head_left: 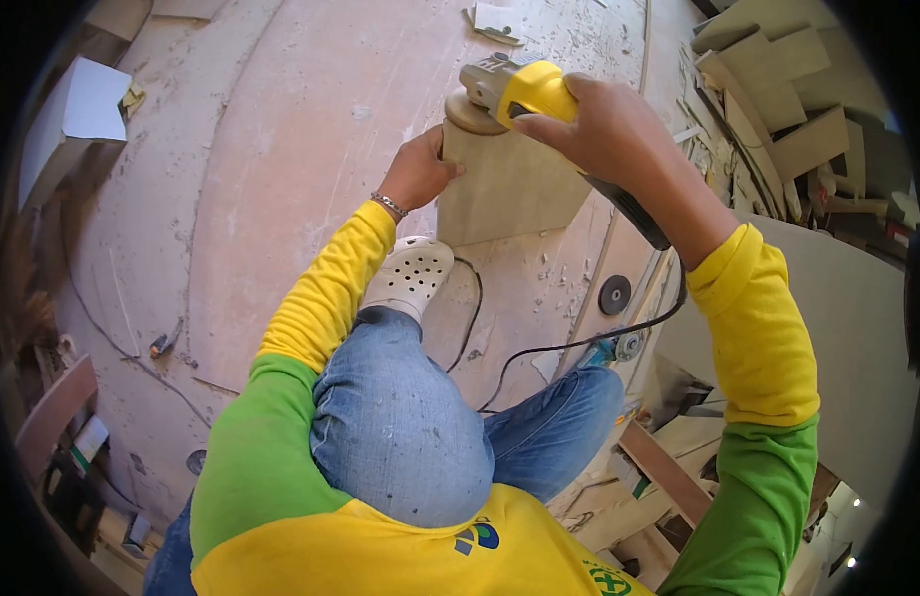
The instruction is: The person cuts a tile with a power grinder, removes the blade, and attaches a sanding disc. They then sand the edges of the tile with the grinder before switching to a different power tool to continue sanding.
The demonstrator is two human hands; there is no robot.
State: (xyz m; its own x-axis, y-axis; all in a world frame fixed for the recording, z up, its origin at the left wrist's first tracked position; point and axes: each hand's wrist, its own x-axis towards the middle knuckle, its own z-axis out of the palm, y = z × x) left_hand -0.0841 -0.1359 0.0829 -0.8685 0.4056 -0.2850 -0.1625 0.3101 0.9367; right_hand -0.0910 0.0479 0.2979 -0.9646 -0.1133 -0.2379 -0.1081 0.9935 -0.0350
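My right hand (pixel 604 124) is wrapped round the yellow head of an angle grinder (pixel 544 91). The tool's dark body runs back under my forearm, with a black cord (pixel 569 346) trailing from it. Its round disc (pixel 473 113) lies against the upper left edge of a beige tile (pixel 514 189). My left hand (pixel 421 171) grips that tile by its left edge, just below the disc. The tile stands tilted in front of my white clog (pixel 412 273). Whether the disc is spinning cannot be made out.
Offcuts and broken pieces (pixel 768 99) are heaped at the right. A loose black disc (pixel 615 295) and a blue tool (pixel 601 353) lie right of my knee. At the left stands a white box (pixel 82 109). Dust and chips cover the pinkish board (pixel 281 149).
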